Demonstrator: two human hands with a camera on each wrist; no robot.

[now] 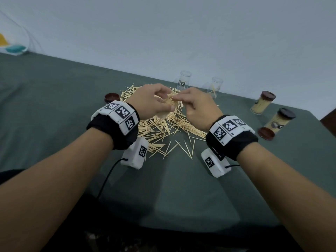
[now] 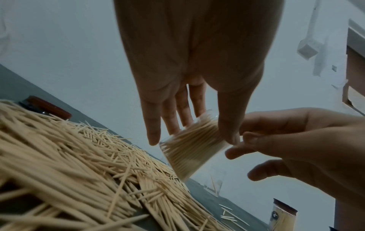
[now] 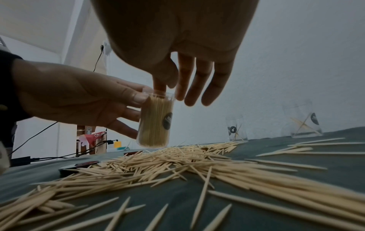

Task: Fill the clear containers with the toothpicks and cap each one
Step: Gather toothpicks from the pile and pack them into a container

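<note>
Left hand [image 1: 151,100] grips clear container [image 3: 156,120] by its wall, nearly full, held above toothpick pile [image 1: 163,128]. Right hand [image 1: 197,106] fingertips pinch at its open mouth, apparently tucking sticks in. Light, rigid, slick plastic; hold mid-wall, keep upright. Loose cap [image 1: 266,133] at right.

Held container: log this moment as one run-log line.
left hand grips full container | right hand fingertips at its open rim | uncapped, above toothpick pile | loose cap on table

A plain pale wall [image 1: 181,33] rises behind the table's dark green cloth [image 1: 45,99].
</note>
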